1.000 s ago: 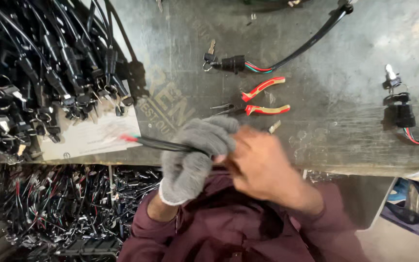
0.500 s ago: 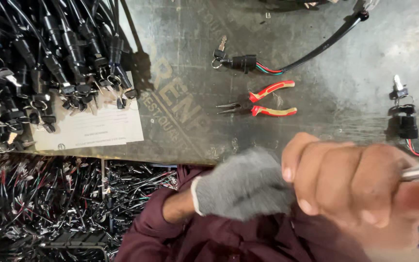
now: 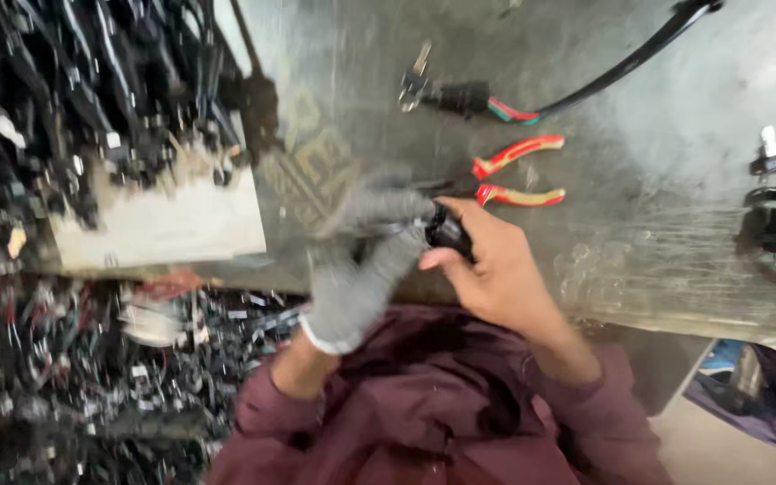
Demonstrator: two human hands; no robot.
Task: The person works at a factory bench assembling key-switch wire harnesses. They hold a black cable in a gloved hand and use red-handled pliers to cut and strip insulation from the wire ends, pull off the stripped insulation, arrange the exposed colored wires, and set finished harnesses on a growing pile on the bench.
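My left hand [image 3: 361,260], in a grey knit glove, and my bare right hand [image 3: 496,269] meet over the near edge of a grey metal workbench [image 3: 639,242]. Both grip one small black part [image 3: 446,232], likely a switch with a short lead; the motion blur hides its details. My right thumb and fingers pinch the black body, and the gloved fingers wrap the end towards the left. Red-and-yellow handled pliers [image 3: 518,171] lie on the bench just beyond my hands.
A black key switch with a key and cable [image 3: 460,94] lies at the back. Another black switch with wires [image 3: 774,220] sits at the right edge. A heap of black wire harnesses [image 3: 74,99] covers the left over a cardboard sheet [image 3: 163,224]; more harnesses [image 3: 92,386] lie below.
My hands moved up close to the camera half a second ago and have dropped back to the bench edge. The thin rod held earlier is gone from view; a black part is held now.
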